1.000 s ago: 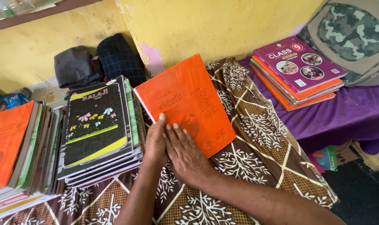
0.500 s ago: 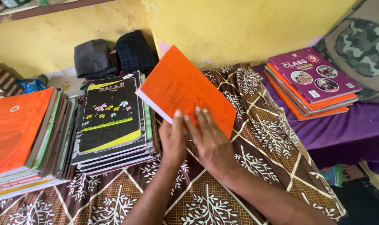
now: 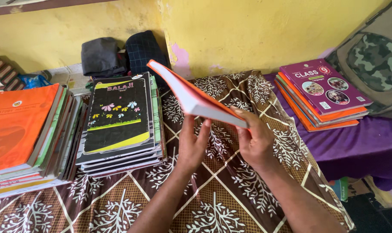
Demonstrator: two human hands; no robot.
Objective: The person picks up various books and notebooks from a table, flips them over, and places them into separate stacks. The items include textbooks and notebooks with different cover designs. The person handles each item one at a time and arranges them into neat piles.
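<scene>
Orange book [image 3: 191, 97] is up off the brown patterned cloth [image 3: 230, 203], tilted, gripped at its near edge by both hands: left hand [image 3: 192, 144] underneath, right hand [image 3: 254, 142] pinching the corner. Left sit two book stacks [image 3: 118, 121], [image 3: 27, 133]; right, a purple-topped stack [image 3: 323, 92]; behind, dark folded cloths [image 3: 118, 54].

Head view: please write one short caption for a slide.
Both hands, left hand and right hand, hold an orange notebook tilted above a brown patterned cloth.

Orange notebook [image 3: 191, 97] (closed), tilted, aloft
</scene>
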